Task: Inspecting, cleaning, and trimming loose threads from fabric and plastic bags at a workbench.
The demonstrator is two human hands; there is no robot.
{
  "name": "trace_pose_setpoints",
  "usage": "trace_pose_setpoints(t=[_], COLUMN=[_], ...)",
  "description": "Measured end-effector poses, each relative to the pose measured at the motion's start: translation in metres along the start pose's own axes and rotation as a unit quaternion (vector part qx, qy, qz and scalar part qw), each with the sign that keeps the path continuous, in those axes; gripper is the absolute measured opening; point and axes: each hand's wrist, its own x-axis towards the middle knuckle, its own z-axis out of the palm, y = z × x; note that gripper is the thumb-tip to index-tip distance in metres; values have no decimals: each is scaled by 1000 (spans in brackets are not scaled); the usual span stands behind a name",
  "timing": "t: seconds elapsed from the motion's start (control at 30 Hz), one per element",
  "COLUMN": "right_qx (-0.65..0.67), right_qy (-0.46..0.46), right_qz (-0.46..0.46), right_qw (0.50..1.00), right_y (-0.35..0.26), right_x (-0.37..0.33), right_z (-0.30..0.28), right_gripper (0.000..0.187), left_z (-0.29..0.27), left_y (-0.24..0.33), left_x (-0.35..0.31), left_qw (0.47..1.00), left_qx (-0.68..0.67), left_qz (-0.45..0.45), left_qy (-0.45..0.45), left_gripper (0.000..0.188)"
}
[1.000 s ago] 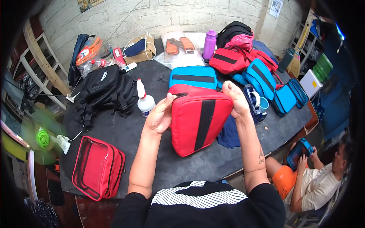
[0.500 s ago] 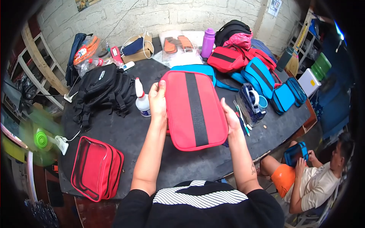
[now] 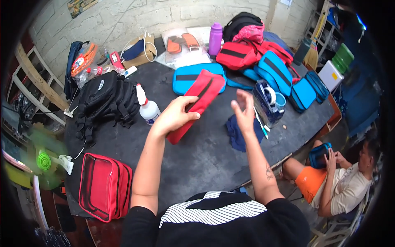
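Currently, my left hand grips the red zippered case above the black table; my right hand is empty, fingers parted. Likely light, semi-soft: hold by its side walls.

Red pouch, seen edge-on, dark zip along its narrow side, slanted diagonally, in the left grip

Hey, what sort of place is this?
Likely a small bag workshop: your left hand holds a red pouch, black-striped blue pouches sit on the black worktable, and a seated co-worker handles a blue one.
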Motion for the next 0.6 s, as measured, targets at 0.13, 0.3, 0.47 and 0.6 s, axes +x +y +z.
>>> trace_pose_setpoints(t=[0.13, 0.3, 0.47, 0.6], right_qx=[-65, -64, 85, 163], right_qy=[-179, -357, -328, -373], right_qz=[-203, 32, 133, 170], right_qw=[960, 931, 931, 898], right_y=[-39, -4, 28, 39], right_x=[37, 46, 59, 57], right_z=[-4, 8, 5, 5], right_gripper=[29, 20, 18, 15], left_z=[14, 7, -20, -18], left_y=[-21, -38, -57, -74], left_x=[27, 45, 15, -37], left_qw=[986, 974, 979, 959], left_qx=[60, -128, -87, -217], left_qz=[-48, -142, -101, -133], left_qy=[-148, -119, -153, -125], left_gripper=[24, 13, 16, 17])
